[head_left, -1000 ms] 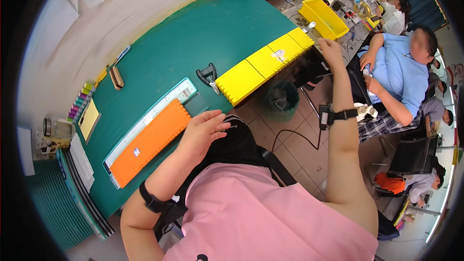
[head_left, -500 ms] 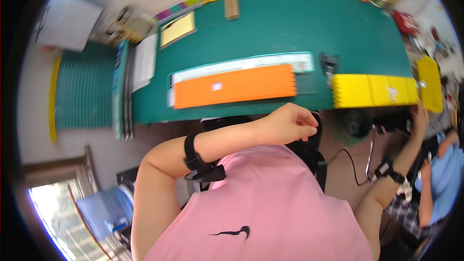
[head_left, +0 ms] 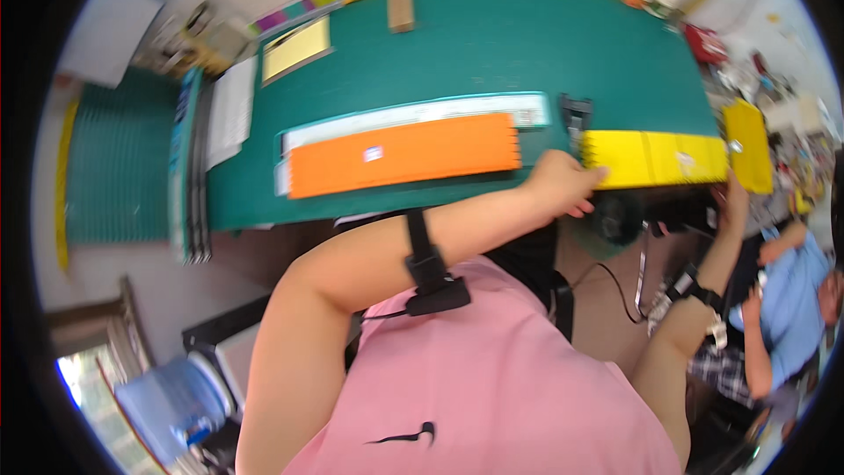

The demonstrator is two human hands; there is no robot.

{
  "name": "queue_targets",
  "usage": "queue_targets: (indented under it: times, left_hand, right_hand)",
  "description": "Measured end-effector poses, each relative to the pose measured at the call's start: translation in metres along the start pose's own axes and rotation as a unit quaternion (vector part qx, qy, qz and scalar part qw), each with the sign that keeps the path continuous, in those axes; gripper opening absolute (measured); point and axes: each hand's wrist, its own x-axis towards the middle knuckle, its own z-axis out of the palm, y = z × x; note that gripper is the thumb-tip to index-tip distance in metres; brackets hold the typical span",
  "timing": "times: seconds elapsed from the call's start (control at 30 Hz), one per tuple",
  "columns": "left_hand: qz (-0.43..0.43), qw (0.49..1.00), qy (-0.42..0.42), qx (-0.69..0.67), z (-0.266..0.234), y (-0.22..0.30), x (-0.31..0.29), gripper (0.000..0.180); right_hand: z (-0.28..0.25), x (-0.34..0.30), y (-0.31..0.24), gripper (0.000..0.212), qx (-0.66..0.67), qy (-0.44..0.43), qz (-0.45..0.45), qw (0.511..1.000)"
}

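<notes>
A long yellow panel (head_left: pixel 655 159) with a notched left edge and fold lines lies along the front edge of the green table. At its lower left corner my left hand (head_left: pixel 563 183) pinches the edge between thumb and fingers. My right hand (head_left: pixel 732 204) grips the lower right corner, its fingers partly hidden and blurred. To the left lies a long orange panel (head_left: pixel 404 157) with a notched right end and a small white label. Behind the orange panel a pale printed strip (head_left: pixel 413 120) in a teal border is partly covered. A dark clamp-like tool (head_left: pixel 575 113) rests behind the yellow panel's left end.
On the green table (head_left: pixel 492 44) are a yellow notepad (head_left: pixel 297 48) and a brown block (head_left: pixel 401 10). Dark-edged boards (head_left: pixel 189 167) line the left side. Another yellow piece (head_left: pixel 749 148) stands off the right end. A bin (head_left: pixel 614 222) sits below; a person in blue (head_left: pixel 796 299) is at right.
My left hand has moved right and closed on the yellow panel's left corner. My right hand stays at the right corner. The whole view has shifted slightly.
</notes>
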Motion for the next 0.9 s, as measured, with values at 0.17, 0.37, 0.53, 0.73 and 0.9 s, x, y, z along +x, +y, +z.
queue_targets:
  times: [0.17,0.37,0.53,0.73,0.9]
  left_hand:
    - [-0.004,0.999,-0.011,-0.048,0.001,-0.006,-0.007,0.029]
    - [0.14,0.983,-0.052,0.109,0.035,0.007,-0.063,0.028]
    - [0.257,0.955,-0.101,0.108,0.048,0.026,-0.085,0.019]
    - [0.383,0.922,-0.051,-0.034,0.022,0.111,-0.108,0.02]
    - [0.513,0.857,-0.047,-0.031,0.012,0.192,-0.144,0.021]
  right_hand:
    - [-0.013,-0.037,0.003,0.032,0.071,-0.018,0.008,0.997]
    - [-0.101,-0.1,-0.001,0.031,0.308,-0.029,-0.112,0.944]
    - [-0.162,-0.15,-0.044,0.033,0.33,0.044,-0.173,0.927]
    - [-0.147,-0.16,-0.159,0.034,0.326,-0.062,-0.313,0.89]
    - [-0.103,-0.197,-0.278,0.028,0.304,-0.012,-0.398,0.866]
